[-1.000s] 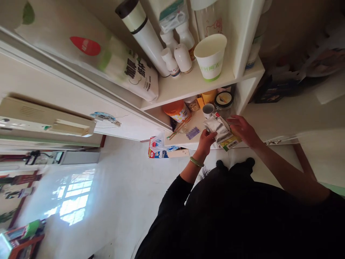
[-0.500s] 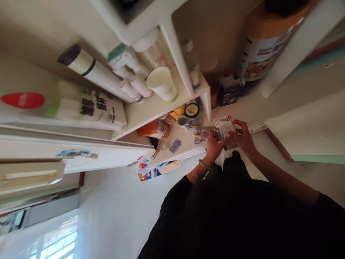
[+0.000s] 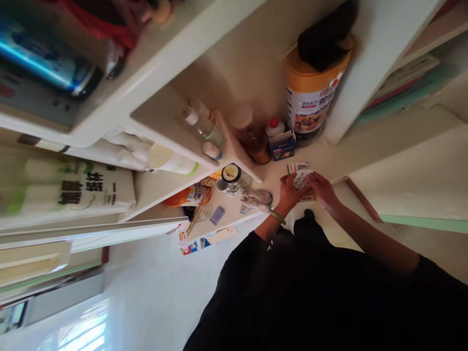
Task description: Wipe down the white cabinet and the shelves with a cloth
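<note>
Both my hands are together over the counter's front edge. My left hand, with a green bangle at the wrist, is closed round a whitish, bumpy blister pack. Closed at the pack's right side, my right hand pinches a clear plastic bag. Whether the pack is inside the bag I cannot tell. Just behind them lies a flat white box with green and red print. A yellowish packet shows below my fingers.
Left of my hands are a crumpled beige cloth, a glass jar and an orange tub. Behind stand a dark blue box and a large orange-lidded canister. A shelf divider juts out at left.
My view has swung, so the shelves sit differently. My hands have drawn closer together, and the blister pack and clear bag, earlier held side by side, now overlap.
</note>
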The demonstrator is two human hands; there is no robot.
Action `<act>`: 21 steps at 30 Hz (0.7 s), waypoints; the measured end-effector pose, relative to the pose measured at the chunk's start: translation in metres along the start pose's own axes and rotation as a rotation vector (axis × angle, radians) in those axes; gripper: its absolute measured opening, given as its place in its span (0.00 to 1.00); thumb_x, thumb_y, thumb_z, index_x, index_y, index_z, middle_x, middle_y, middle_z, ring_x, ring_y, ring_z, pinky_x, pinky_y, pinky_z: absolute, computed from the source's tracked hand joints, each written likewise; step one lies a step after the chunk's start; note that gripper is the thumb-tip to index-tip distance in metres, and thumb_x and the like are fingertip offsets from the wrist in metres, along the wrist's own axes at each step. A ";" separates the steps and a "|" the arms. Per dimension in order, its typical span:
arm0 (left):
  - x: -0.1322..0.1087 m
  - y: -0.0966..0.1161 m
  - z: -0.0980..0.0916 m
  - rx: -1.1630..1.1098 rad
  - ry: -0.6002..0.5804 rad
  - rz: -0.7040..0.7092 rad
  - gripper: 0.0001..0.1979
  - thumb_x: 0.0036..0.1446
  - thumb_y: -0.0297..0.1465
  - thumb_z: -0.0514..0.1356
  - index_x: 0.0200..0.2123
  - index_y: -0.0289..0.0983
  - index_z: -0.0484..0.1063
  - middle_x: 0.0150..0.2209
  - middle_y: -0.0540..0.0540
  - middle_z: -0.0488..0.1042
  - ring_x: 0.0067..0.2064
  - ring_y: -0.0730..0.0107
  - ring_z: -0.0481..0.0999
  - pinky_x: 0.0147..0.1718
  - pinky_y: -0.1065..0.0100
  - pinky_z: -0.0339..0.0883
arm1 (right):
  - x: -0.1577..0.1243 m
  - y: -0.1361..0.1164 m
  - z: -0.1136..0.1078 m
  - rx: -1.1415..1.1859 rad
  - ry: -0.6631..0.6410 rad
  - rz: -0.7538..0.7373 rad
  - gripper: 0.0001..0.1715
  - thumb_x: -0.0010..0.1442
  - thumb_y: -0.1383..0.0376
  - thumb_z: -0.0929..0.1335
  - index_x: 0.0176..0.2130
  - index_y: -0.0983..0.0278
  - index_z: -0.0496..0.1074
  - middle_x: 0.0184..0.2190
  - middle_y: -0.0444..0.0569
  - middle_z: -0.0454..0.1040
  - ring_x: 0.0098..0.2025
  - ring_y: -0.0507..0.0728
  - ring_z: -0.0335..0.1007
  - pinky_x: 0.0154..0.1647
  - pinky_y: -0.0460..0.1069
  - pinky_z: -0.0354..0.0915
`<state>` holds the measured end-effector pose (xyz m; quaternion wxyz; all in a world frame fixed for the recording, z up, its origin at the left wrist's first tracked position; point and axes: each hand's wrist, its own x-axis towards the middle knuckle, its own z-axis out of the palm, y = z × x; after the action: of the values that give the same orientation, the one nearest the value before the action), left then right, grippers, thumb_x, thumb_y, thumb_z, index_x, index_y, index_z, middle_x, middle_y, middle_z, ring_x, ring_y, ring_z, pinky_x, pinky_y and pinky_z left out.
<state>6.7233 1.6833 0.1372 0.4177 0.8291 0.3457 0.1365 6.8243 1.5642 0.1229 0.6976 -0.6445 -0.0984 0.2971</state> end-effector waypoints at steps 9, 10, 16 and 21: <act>0.027 -0.006 -0.002 0.273 0.095 0.077 0.32 0.53 0.28 0.88 0.58 0.42 0.85 0.68 0.33 0.81 0.76 0.38 0.76 0.76 0.40 0.75 | 0.038 -0.004 -0.027 0.257 0.112 0.254 0.29 0.60 0.38 0.79 0.41 0.55 0.71 0.39 0.48 0.84 0.45 0.60 0.87 0.44 0.51 0.83; 0.027 -0.005 -0.001 0.316 0.122 0.082 0.32 0.53 0.30 0.88 0.59 0.41 0.85 0.70 0.31 0.79 0.77 0.36 0.76 0.76 0.39 0.74 | 0.039 -0.004 -0.031 0.228 0.146 0.254 0.28 0.61 0.38 0.79 0.41 0.55 0.71 0.39 0.48 0.84 0.44 0.59 0.86 0.42 0.50 0.82; 0.025 0.002 0.010 0.433 0.192 0.140 0.30 0.55 0.31 0.86 0.58 0.40 0.84 0.65 0.31 0.82 0.67 0.37 0.83 0.71 0.39 0.78 | 0.041 -0.010 -0.042 -0.027 0.182 0.148 0.25 0.61 0.41 0.78 0.41 0.56 0.75 0.32 0.45 0.78 0.31 0.56 0.77 0.30 0.48 0.74; 0.031 0.000 0.005 0.356 0.153 0.161 0.24 0.58 0.26 0.83 0.55 0.41 0.84 0.59 0.34 0.85 0.63 0.43 0.86 0.69 0.42 0.79 | 0.042 -0.024 -0.045 -0.318 0.138 0.018 0.15 0.63 0.50 0.74 0.40 0.56 0.73 0.27 0.42 0.75 0.27 0.56 0.74 0.30 0.49 0.71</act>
<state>6.7480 1.7015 0.1328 0.2251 0.9020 0.3276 0.1687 6.8884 1.5497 0.1284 0.5894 -0.7663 -0.0903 0.2391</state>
